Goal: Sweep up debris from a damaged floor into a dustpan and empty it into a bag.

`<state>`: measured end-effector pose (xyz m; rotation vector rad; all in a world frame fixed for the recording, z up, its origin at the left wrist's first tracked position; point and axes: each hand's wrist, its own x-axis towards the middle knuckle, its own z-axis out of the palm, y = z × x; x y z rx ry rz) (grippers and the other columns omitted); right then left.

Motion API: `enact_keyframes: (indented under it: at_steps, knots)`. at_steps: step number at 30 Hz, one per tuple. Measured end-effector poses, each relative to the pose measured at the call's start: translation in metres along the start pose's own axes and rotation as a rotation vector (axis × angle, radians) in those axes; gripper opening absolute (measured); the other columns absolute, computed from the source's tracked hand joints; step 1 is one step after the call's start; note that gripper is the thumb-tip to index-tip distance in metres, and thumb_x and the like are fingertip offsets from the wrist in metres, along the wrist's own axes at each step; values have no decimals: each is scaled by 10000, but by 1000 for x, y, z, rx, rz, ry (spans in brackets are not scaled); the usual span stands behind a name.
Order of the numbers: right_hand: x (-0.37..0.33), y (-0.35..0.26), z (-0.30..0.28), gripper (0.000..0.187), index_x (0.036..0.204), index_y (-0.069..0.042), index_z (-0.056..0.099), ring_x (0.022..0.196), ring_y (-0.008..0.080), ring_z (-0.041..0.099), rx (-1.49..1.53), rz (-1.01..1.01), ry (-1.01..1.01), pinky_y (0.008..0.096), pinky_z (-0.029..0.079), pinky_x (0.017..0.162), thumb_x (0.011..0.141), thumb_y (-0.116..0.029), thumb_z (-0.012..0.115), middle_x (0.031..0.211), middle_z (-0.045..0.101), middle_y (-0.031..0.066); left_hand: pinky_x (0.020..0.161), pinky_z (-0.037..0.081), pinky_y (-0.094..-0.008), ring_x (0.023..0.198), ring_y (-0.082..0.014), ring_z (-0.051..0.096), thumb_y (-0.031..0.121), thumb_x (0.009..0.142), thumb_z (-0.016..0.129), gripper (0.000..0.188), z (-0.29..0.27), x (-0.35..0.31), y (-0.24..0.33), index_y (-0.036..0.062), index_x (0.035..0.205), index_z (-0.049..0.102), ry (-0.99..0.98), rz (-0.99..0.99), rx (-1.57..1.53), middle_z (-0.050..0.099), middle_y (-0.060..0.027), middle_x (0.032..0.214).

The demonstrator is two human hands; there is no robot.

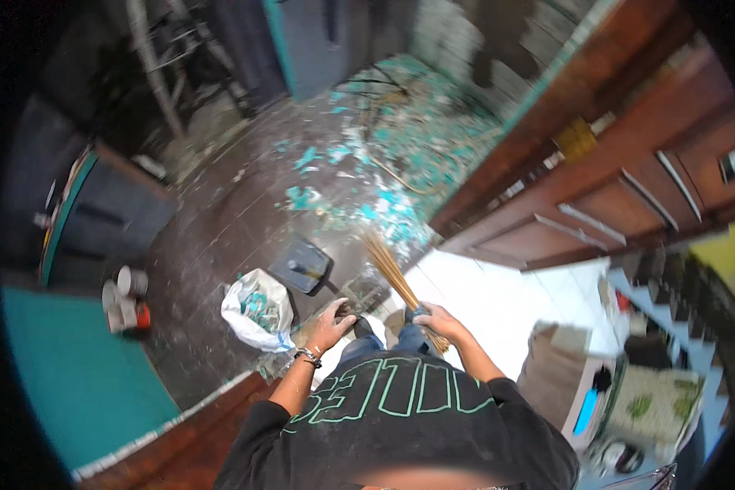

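A stick broom (394,273), a bundle of thin tan sticks, is gripped in my right hand (439,320). Its spread end points away toward teal and white flakes (388,208) on the dark floor. My left hand (331,324) hangs in front of my body, fingers loosely curved and apart, with nothing visible in it. Just beyond it lies a dark dustpan (302,263), its handle toward me. Left of that hand stands a white sack (257,314) with its mouth wide and teal flakes inside.
A brown panelled door (621,188) stands at the right, above white floor tiles (498,298). More teal debris (433,122) is heaped along the far wall. Cans (131,282) sit on the left beside a teal panel (73,359). A cushion (551,376) lies at lower right.
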<state>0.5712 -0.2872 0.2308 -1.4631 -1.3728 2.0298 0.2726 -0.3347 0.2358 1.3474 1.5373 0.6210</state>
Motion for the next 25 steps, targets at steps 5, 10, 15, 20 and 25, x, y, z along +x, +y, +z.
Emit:
enact_keyframes:
  at_steps: [5,10,15,20,25]
  knots:
    - [-42,-15,39,479,1216,15,480,600,88,506,182,146,40,236,430,517,796,-179,605,810,543,26,1101,218,-384,1323,-347,279,229,696,730,931,52,3,17,-8,1415,188,-160,554,337,295,-229,1414]
    - [-41,18,80,593,1308,40,387,892,160,567,-49,-26,67,278,467,772,792,-123,628,994,603,95,790,457,-282,936,-157,527,175,833,620,784,91,-16,10,-14,1420,134,-253,-196,-698,522,-105,1084]
    - [-19,-36,116,656,1408,-47,276,918,187,592,-326,-261,-173,297,477,798,846,-171,591,1192,559,162,596,452,-227,698,-74,492,99,821,630,705,84,-15,-13,4,1388,222,259,-44,-795,496,-29,882]
    - [-33,-78,144,667,1450,-74,178,803,174,617,138,-186,-276,275,511,667,891,-190,524,1253,494,226,591,533,-277,877,-196,624,26,810,602,803,-62,-36,52,17,1425,85,452,14,-1005,530,-109,997]
    - [-32,-17,117,720,1452,-80,157,766,215,641,-104,-20,-37,285,539,608,878,-209,572,1274,468,253,593,546,-251,882,-222,625,93,791,660,885,-163,-12,9,147,1459,82,317,63,-746,436,-143,1258]
